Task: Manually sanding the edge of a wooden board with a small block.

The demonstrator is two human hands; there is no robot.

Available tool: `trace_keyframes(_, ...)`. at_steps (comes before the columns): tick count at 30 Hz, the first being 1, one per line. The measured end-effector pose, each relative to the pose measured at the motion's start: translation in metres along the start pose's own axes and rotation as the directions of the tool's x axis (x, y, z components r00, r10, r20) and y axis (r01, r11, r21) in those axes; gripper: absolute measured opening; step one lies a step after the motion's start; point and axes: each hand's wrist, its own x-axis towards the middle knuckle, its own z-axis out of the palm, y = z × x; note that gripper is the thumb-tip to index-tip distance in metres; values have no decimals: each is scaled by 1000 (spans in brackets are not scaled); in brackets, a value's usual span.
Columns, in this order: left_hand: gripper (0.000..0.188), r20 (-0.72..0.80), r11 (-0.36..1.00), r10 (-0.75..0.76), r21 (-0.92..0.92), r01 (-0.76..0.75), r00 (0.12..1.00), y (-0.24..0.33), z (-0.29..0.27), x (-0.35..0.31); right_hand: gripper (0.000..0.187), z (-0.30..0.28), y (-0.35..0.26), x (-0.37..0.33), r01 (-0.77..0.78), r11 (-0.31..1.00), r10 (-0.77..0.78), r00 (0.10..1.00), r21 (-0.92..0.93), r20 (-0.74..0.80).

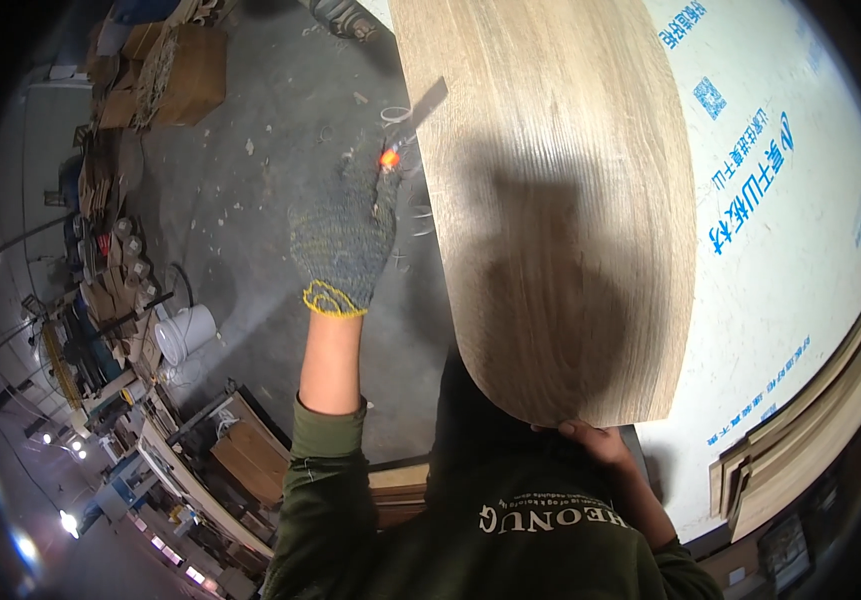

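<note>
My left hand (pixel 345 230) wears a grey knit glove with a yellow cuff and is closed round a flat-bladed hand tool (pixel 428 103). The tool has a bright orange spot near the fingers, and its dark strip of a blade meets the left edge of a wood-grain board (pixel 550 180). Thin pale curled strips (pixel 395 115) show beside that edge. The board has a rounded near end and lies close to my body. My right hand (pixel 595 440) is bare and grips the board's near edge, with part of its fingers hidden beneath.
Under the board, to the right, lies a white sheet (pixel 780 250) with blue print. Stacked wooden strips (pixel 800 430) rest at the lower right. On the left stand a white bucket (pixel 186 334), cardboard boxes (pixel 190 75) and a brown panel (pixel 250 460). Grey floor (pixel 260 200) spreads between.
</note>
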Motion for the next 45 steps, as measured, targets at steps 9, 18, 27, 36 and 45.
trace_keyframes(9,35,10,979,42,-200,-40,999,28,-18,-27,29,4,12,-80,-204,976,210,822,70,-530)
trace_keyframes(18,37,96,772,-53,-627,101,994,27,17,-70,51,-15,-151,-54,29,460,-683,650,-887,-333)
trace_keyframes(27,45,49,917,-12,-398,30,999,-1,65,-64,69,-6,-206,107,-248,335,-902,196,-909,-385)
trace_keyframes(36,31,184,816,-143,-535,221,973,20,-27,-43,69,-22,-205,182,-160,377,-893,198,-912,-403)
trace_keyframes(45,43,160,950,-256,-138,278,953,26,-29,-56,69,4,-224,165,-342,145,-932,268,-928,-244)
